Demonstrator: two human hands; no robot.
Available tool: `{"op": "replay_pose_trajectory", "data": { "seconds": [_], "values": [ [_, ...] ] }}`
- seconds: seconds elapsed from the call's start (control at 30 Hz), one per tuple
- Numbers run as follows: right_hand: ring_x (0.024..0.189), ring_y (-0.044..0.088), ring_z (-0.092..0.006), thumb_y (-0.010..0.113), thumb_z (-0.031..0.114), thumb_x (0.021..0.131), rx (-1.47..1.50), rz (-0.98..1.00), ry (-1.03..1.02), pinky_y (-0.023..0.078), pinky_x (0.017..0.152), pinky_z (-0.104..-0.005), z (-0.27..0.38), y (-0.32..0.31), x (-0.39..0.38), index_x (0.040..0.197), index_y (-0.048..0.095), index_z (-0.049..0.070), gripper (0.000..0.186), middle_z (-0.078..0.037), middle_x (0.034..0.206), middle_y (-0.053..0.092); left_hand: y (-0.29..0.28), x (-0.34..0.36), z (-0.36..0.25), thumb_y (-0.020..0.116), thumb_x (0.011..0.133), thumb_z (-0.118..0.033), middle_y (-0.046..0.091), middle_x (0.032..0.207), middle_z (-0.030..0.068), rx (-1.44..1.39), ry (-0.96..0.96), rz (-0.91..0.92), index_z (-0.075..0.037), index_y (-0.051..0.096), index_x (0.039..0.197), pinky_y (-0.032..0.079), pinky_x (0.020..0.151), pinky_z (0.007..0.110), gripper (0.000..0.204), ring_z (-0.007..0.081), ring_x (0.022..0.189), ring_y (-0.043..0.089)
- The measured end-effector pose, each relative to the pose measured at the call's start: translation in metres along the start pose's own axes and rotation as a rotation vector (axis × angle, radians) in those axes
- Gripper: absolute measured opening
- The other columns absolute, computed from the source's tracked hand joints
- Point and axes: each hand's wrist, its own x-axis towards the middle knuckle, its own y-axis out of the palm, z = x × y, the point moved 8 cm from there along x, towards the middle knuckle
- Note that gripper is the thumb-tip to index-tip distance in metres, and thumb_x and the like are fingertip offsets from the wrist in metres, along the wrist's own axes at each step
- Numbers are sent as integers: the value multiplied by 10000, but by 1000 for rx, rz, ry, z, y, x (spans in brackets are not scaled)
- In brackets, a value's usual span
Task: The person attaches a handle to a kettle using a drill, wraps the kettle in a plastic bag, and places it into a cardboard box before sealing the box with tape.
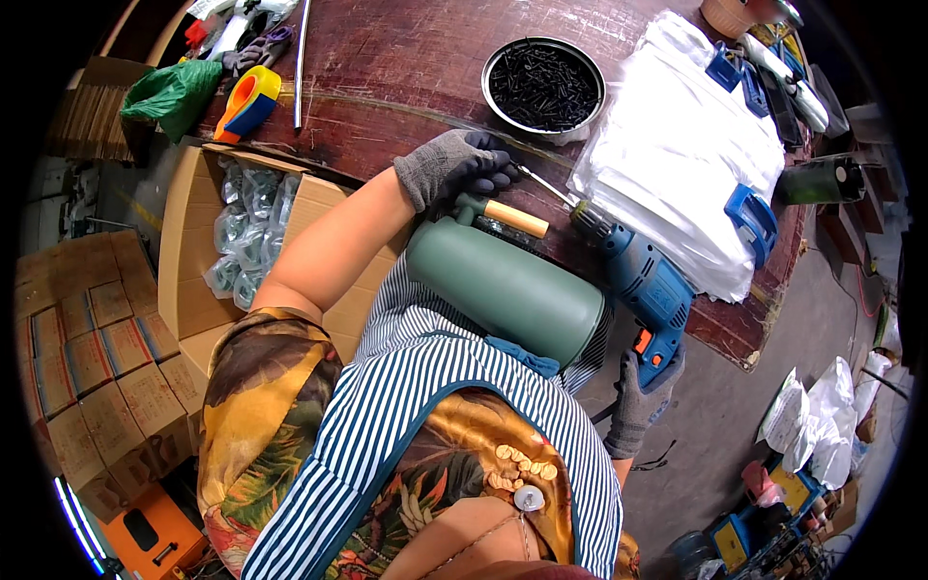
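Observation:
My left hand [464,164], in a grey glove with dark coated fingers, is closed at the tip of the long silver bit [547,186]; what it grips is too small to tell. My gloved right hand [642,391] grips a blue corded drill [650,286] by its handle, the bit pointing up-left toward my left hand. A green cylinder [503,290] lies across my lap against the table edge, with a fitting and pale wooden handle [514,217] just below my left hand.
A tin of black screws [543,85], stacked white bags [677,145], blue tools [749,222] and yellow tape [249,101] lie on the dark red table [396,48]. At left are an open carton of wrapped parts [188,251] and stacked boxes [106,348].

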Motion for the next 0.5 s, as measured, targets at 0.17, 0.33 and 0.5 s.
{"op": "replay_pose_trajectory", "data": {
  "seconds": [0.17, 0.33, 0.5],
  "values": [
    [1290, 509, -346, 804, 267, 814, 9, 9, 25, 417, 1069, -423, 1, 1, -2, 1505, 350, 26, 861, -202, 1425, 476, 1, 1, 3, 597, 996, -176, 695, 981, 54, -64, 57, -49, 17, 646, 1143, 523, 669, 172, 248, 65, 780, 608],
    [1246, 549, -318, 770, 327, 858, 81, 86, 42, 465, 1015, -415, -7, 3, 0, 1486, 371, 28, 802, -184, 1382, 520, 3, -3, -1, 602, 990, -165, 704, 1053, 73, -5, 113, -77, 20, 633, 1174, 537, 693, 179, 263, 72, 830, 623],
    [982, 679, -278, 628, 397, 982, 1006, 424, 398, 589, 814, -379, -20, 24, 12, 1367, 467, 6, 572, -174, 1205, 632, -1, 5, -2, 589, 991, -147, 701, 1042, 75, 33, 61, -3, 24, 628, 1169, 536, 684, 180, 250, 71, 822, 619]
  ]
}}
